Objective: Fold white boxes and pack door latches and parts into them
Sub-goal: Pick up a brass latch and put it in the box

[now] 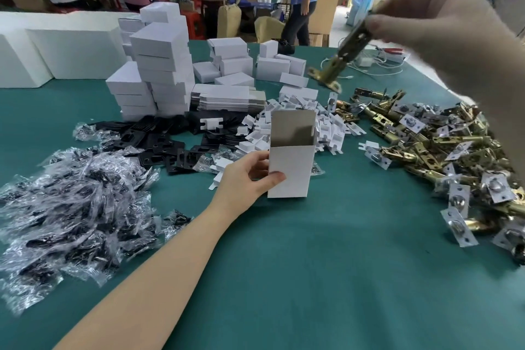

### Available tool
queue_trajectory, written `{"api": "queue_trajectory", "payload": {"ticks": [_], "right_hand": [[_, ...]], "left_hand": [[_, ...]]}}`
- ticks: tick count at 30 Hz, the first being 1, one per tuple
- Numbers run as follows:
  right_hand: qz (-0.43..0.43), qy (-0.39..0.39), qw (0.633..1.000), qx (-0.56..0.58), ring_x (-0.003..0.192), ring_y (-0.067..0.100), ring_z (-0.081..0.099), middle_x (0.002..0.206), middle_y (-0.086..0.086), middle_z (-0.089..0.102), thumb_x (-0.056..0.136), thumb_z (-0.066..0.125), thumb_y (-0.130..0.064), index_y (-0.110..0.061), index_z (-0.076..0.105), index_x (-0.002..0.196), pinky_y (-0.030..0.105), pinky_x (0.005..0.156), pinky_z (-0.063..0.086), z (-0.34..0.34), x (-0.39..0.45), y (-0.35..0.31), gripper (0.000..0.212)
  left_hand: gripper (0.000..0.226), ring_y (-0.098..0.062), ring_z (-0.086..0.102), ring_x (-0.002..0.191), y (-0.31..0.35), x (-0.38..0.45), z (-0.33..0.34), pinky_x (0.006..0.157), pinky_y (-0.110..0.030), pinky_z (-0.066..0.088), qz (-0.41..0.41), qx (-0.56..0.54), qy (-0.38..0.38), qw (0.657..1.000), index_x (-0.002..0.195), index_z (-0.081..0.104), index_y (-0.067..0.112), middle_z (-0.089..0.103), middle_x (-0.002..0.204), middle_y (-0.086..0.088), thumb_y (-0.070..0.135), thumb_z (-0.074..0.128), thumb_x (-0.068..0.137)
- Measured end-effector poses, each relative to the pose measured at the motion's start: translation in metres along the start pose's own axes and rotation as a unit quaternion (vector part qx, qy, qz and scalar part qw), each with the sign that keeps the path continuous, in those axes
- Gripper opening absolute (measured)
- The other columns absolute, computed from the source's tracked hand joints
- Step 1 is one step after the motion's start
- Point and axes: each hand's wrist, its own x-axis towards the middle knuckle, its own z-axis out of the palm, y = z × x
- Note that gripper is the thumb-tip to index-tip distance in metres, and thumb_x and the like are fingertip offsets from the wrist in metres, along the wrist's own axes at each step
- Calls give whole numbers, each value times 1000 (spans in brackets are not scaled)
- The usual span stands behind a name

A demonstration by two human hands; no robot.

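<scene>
Upright on a green-covered table (326,264), an open white box (291,160) serves as the hub of a packing station, its top flap raised and its grey cardboard interior showing. Far left of the box, a heap of clear plastic packets (71,207) holding dark small parts spreads across the cloth. Nearer the box on that side, black plates (159,142) lie scattered, and behind them, up and left of the box, closed white boxes (162,65) rise in stacks. The left hand (247,179) holds the box from its left side, thumb across the front panel and fingers (260,156) curled round the near left edge, steadying it on the table. Directly behind the box sits a bundle of flat, unfolded box blanks (227,98), with a litter of small white card inserts (298,122) just beyond the raised flap. Above and to the right of the box, the right hand (443,28) is lifted off the table, blurred, pinching the upper end of a brass door latch (341,57) that hangs tilted with its faceplate lowest. Right of the box, a large pile of brass latches (443,150) with white card pieces fitted to them covers the table's edge.
</scene>
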Motion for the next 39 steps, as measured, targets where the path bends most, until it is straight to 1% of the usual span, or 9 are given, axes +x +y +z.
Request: {"api": "queue_trajectory", "payload": {"ticks": [4, 13, 17, 20, 26, 30, 33, 35, 39], "right_hand": [[-15, -81, 993, -82, 63, -9, 59, 84, -7, 66, 90, 66, -20, -19, 64, 90, 11, 69, 53, 34, 7, -3, 2], [-129, -93, 957, -241, 78, 0, 55, 91, -4, 67, 90, 68, -30, -16, 71, 103, 16, 78, 46, 69, 6, 15, 20], [-116, -78, 957, -254, 88, 6, 59, 85, -19, 65, 89, 65, -41, -29, 69, 96, 47, 97, 44, 73, 6, 15, 14], [-99, -82, 940, -316, 90, 8, 56, 79, -27, 58, 91, 62, -46, -36, 66, 92, 40, 90, 34, 81, 7, 22, 11], [-57, -110, 907, -403, 115, 28, 34, 106, -2, 35, 86, 66, -51, -35, 71, 104, 39, 93, 28, 104, -11, 45, 24], [-83, -82, 962, -246, 99, 11, 46, 94, -5, 54, 89, 66, -45, -31, 76, 96, 27, 86, 35, 102, -14, 61, 19], [-19, 112, 993, -25, 52, -1, 43, 61, -10, 57, 96, 58, -42, -26, 72, 78, 14, 52, 33, 88, 0, 81, 28], [93, 178, 979, -19, 51, 7, 44, 71, 1, 64, 101, 49, -34, -19, 73, 88, 23, 52, 35, 83, 10, 109, 31], [242, 20, 955, -169, 65, 14, 53, 106, 7, 65, 95, 52, -16, -13, 54, 134, 26, 61, 41, 91, 11, 169, 39]], "left_hand": [[36, -12, 70, 93, -1, 1, -1, 82, -20, 54, -2, -1, -4, 1000, 113, 66, 30, 74, 103, 2, 16, 78, 82], [36, -8, 69, 95, 0, 2, -3, 83, -19, 54, 7, 11, -13, 1000, 111, 66, 36, 74, 102, 11, 18, 79, 82], [38, -6, 69, 92, 0, 2, -4, 80, -16, 53, 9, 12, -11, 1000, 109, 65, 39, 73, 99, 13, 17, 79, 81], [37, -6, 69, 91, 0, 2, -4, 80, -16, 53, 11, 13, -12, 1000, 108, 66, 37, 74, 99, 13, 17, 79, 81], [34, -7, 69, 91, -1, 1, -3, 78, -15, 51, 13, 8, -11, 1000, 108, 67, 34, 74, 97, 13, 18, 79, 81], [30, -13, 70, 89, -2, 2, -3, 76, -19, 52, 5, -8, -12, 1000, 107, 68, 29, 74, 95, 7, 18, 79, 81], [31, -11, 70, 90, -2, 1, -3, 76, -16, 51, 1, -8, -17, 1000, 110, 68, 26, 74, 96, 8, 19, 79, 81], [32, -11, 70, 90, -2, 2, -3, 76, -17, 52, -6, -11, -19, 1000, 110, 68, 24, 74, 97, 7, 18, 79, 81], [32, -13, 70, 96, -5, 4, -3, 83, -23, 55, -14, -19, -16, 1000, 110, 67, 23, 74, 101, 5, 15, 80, 81]]}}
